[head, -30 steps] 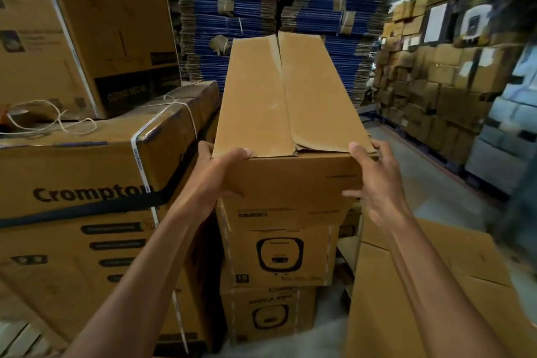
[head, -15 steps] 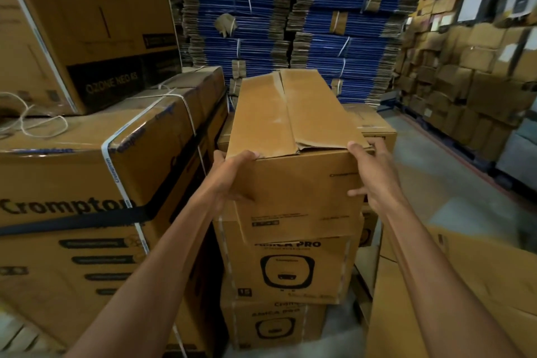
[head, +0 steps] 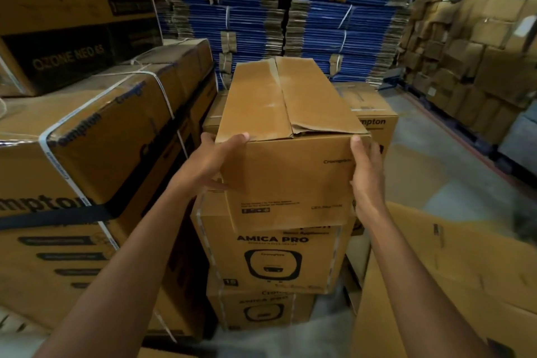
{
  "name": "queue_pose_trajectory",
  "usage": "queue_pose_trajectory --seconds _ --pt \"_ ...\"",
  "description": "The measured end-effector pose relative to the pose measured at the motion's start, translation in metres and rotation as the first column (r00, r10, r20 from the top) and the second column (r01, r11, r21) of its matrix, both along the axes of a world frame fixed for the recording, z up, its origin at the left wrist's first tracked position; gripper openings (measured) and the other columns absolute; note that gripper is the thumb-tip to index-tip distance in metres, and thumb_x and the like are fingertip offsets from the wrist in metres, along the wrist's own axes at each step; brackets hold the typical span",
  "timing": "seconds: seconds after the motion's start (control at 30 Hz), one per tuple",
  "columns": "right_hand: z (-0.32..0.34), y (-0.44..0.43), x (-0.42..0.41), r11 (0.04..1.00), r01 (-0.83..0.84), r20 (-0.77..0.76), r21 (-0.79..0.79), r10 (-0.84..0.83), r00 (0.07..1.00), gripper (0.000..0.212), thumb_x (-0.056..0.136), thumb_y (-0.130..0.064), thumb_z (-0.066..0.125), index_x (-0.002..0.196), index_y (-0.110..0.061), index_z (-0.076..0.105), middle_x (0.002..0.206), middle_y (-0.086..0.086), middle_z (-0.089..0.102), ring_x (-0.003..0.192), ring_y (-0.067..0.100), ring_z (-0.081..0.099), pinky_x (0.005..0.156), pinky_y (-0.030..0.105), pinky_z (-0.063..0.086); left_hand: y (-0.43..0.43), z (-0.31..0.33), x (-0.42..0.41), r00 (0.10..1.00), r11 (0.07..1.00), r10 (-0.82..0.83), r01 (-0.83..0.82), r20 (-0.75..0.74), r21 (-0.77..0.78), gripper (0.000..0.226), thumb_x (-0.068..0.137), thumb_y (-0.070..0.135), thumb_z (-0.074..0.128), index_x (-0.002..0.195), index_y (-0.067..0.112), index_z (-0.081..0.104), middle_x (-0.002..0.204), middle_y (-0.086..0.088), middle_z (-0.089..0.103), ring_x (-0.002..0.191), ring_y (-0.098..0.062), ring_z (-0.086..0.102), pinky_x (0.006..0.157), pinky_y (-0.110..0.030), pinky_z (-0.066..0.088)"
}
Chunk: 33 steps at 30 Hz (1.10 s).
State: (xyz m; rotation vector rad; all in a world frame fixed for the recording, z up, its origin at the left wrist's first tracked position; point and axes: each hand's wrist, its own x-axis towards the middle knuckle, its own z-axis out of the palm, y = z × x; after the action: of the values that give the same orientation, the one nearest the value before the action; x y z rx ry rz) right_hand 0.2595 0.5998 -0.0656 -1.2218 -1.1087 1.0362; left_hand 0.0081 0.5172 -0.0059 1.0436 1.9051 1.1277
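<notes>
A long brown cardboard box (head: 290, 171) with loosely folded top flaps is held between both hands in the middle of the view. My left hand (head: 209, 161) grips its near left corner, thumb lying on the top edge. My right hand (head: 366, 174) grips the near right corner, thumb on the front face and fingers round the side. The box sits at or just above the top of a stack of printed "AMICA PRO" boxes (head: 273, 261); whether it rests on them I cannot tell.
Large strapped Crompton cartons (head: 96, 154) stand close on the left, with an "OZONE NEO" carton (head: 69, 58) on top. Blue bundles of flattened cartons (head: 313, 17) rise behind. More boxes (head: 470, 52) line the right wall beyond a grey floor aisle (head: 430, 160). A flat cardboard sheet (head: 453, 285) lies near right.
The held box has come down from chest height towards the top of the AMICA PRO stack. Both hands kept their grip on its near corners.
</notes>
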Motion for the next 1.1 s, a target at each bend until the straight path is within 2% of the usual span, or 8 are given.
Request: queue_pose_trajectory --seconds 0.1,0.17,0.27,0.4,0.57,0.77,0.9,1.1 --pt "-0.045 -0.023 -0.008 0.982 0.163 -0.183 -0.093 -0.178 0.967 0.038 0.1 -0.035 0.06 0.137 -0.026 0.052 0.134 -0.006 0.057 0.113 0.011 0.056 0.094 0.034 0.04 0.009 0.012 0.002 0.849 0.993 0.068 -0.009 -0.524 0.115 0.087 0.089 0.066 0.062 0.153 0.019 0.025 0.155 -0.008 0.039 0.136 -0.035 0.046 0.099 -0.049 0.047" --pt "-0.082 -0.042 -0.021 0.949 0.212 -0.245 -0.233 -0.269 0.932 0.04 0.1 -0.019 0.061 0.138 -0.019 0.051 0.14 0.002 0.055 0.121 0.019 0.056 0.098 0.038 0.042 0.014 0.018 0.019 0.711 0.958 0.075 0.142 -0.699 0.248 0.084 0.09 0.065 0.061 0.153 0.022 0.026 0.16 -0.006 0.034 0.143 -0.032 0.037 0.113 -0.058 0.036" --pt "-0.123 -0.061 -0.047 0.9 0.034 -0.386 -0.434 -0.219 0.896 0.046 0.103 -0.01 0.052 0.147 -0.015 0.041 0.142 0.01 0.055 0.123 0.027 0.056 0.104 0.049 0.046 0.03 0.02 0.048 0.559 0.893 -0.092 0.412 -0.824 0.18 0.087 0.09 0.068 0.057 0.156 0.025 0.023 0.166 -0.005 0.023 0.151 -0.029 0.024 0.12 -0.061 0.024" --pt "-0.14 -0.063 -0.07 0.853 -0.256 -0.663 -0.454 -0.132 0.737 0.068 0.097 -0.02 0.066 0.156 -0.014 0.032 0.148 0.018 0.048 0.127 0.036 0.053 0.104 0.053 0.047 0.06 0.021 0.071 0.343 0.887 -0.198 0.461 -0.918 -0.019 0.104 0.085 0.076 0.056 0.162 0.024 0.01 0.171 -0.003 0.004 0.156 -0.031 0.007 0.123 -0.061 0.013" --pt "-0.142 -0.055 -0.079 0.84 -0.345 -0.798 -0.419 -0.159 0.582 0.065 0.094 -0.025 0.069 0.153 -0.017 0.042 0.159 0.021 0.034 0.143 0.042 0.037 0.113 0.059 0.038 0.074 -0.003 0.068 0.186 0.882 -0.201 0.462 -0.962 -0.095 0.095 0.076 0.08 0.06 0.151 0.029 0.033 0.159 0.0 0.038 0.146 -0.031 0.035 0.117 -0.06 0.027" --pt "-0.128 -0.054 -0.096 0.838 -0.346 -0.833 -0.421 -0.206 0.514 0.069 0.088 -0.023 0.073 0.151 -0.02 0.042 0.164 0.012 0.023 0.148 0.048 0.022 0.108 0.071 0.036 0.069 -0.008 0.066 0.183 0.882 -0.194 0.464 -0.964 -0.089 0.1 0.076 0.078 0.063 0.155 0.028 0.029 0.161 0.0 0.036 0.147 -0.03 0.032 0.118 -0.061 0.025" --pt "-0.125 -0.057 -0.098 0.865 -0.332 -0.868 -0.377 -0.205 0.451 0.097 0.075 -0.021 0.081 0.157 -0.029 0.03 0.167 0.01 0.015 0.151 0.046 0.016 0.11 0.073 0.029 0.062 0.0 0.067 0.209 0.871 -0.225 0.48 -0.952 -0.101 0.098 0.078 0.076 0.063 0.157 0.031 0.027 0.162 0.002 0.036 0.149 -0.029 0.029 0.12 -0.059 0.023" --pt "-0.098 -0.053 -0.081 0.945 -0.173 -0.828 -0.277 -0.143 0.542 0.079 0.076 -0.01 0.08 0.139 -0.038 0.043 0.142 0.009 0.056 0.132 0.036 0.05 0.11 0.068 0.036 0.054 0.034 0.056 0.335 0.857 -0.3 0.506 -0.893 -0.098 0.101 0.081 0.067 0.069 0.161 0.04 0.015 0.166 0.0 0.027 0.15 -0.029 0.029 0.119 -0.056 0.026"
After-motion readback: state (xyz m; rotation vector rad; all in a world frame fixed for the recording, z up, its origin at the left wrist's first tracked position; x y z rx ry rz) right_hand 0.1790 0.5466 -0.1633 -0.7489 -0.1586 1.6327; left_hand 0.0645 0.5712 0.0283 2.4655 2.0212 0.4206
